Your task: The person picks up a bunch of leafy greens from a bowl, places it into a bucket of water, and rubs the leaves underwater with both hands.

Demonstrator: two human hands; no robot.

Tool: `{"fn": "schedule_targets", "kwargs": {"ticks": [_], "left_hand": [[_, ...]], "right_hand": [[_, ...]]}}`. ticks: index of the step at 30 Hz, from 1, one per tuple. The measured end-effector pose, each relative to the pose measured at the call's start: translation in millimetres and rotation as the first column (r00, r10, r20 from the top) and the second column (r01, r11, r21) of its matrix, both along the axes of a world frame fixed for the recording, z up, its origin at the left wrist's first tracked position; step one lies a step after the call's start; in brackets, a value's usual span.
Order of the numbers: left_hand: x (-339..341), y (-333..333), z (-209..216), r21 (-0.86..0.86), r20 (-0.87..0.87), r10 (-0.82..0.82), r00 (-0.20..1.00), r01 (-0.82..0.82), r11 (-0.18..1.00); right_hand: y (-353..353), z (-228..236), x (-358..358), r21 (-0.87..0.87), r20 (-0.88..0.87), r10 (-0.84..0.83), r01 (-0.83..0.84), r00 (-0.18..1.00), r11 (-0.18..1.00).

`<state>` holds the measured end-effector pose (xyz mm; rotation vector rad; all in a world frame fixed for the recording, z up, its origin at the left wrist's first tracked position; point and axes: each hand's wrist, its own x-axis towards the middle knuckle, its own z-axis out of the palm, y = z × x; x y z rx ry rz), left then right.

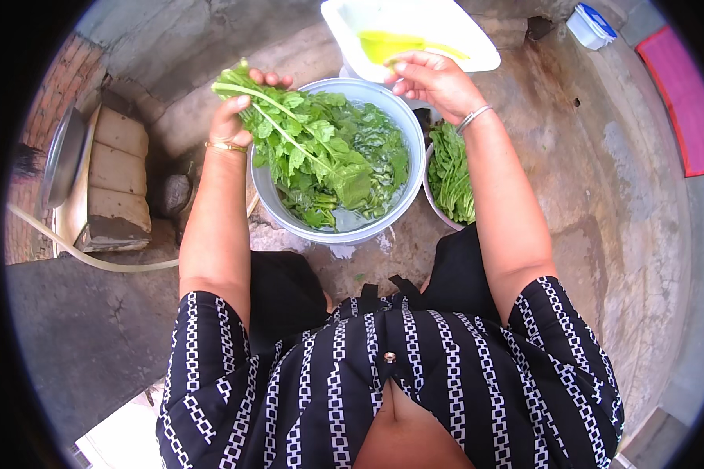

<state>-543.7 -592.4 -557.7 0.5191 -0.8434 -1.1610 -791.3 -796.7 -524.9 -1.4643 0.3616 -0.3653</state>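
My left hand [233,121] is closed round the stems of a bunch of leafy greens [301,133], its leaves hanging over a light-blue bucket [416,176]. Water and more loose greens [379,137] fill that bucket. My right hand [443,84] is raised at the near edge of a white basin [477,53], thumb and fingertips pinched together. A yellowish bit shows at those fingertips, too small to make out. Yellow leaves [382,47] lie inside the white basin, just behind the fingers.
Right of the bucket, partly behind my right forearm, stands a bowl of greens [451,176]. A pale hose [94,258] curves along the left, near a block structure [117,172] and a metal pan [62,156]. A blue-lidded tub [591,27] and pink mat [684,102] are far right.
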Motion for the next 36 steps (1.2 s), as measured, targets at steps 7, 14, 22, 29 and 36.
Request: {"fn": "schedule_targets", "kwargs": {"ticks": [7, 14, 22, 29, 36], "left_hand": [[9.8, 5.2, 12.1, -0.208, -0.176, 0.070, 0.982, -0.106, 0.972], [12.3, -1.1, 6.5, -0.115, -0.304, 0.256, 0.918, -0.303, 0.946], [16.1, -11.4, -4.0, 0.415, -0.331, 0.644, 0.690, -0.506, 0.756], [12.4, -16.9, -7.8, 0.466, -0.282, 0.618, 0.734, -0.459, 0.757], [12.2, -22.4, -14.5, 0.523, -0.329, 0.585, 0.741, -0.373, 0.767]], "right_hand": [[19.6, -12.9, -0.9, 0.176, -0.071, 0.277, -0.261, 0.958, 0.949], [30.6, -15.4, 0.1, 0.158, -0.145, 0.359, -0.336, 0.922, 0.928], [18.2, -12.5, -1.8, 0.032, 0.028, 0.058, -0.058, 0.998, 0.998], [39.7, -1.6, 8.2, -0.527, -0.049, -0.068, 0.032, 0.996, 0.849], [40.1, -6.7, 18.6, -0.656, -0.038, -0.053, 0.015, 0.998, 0.755]]}}
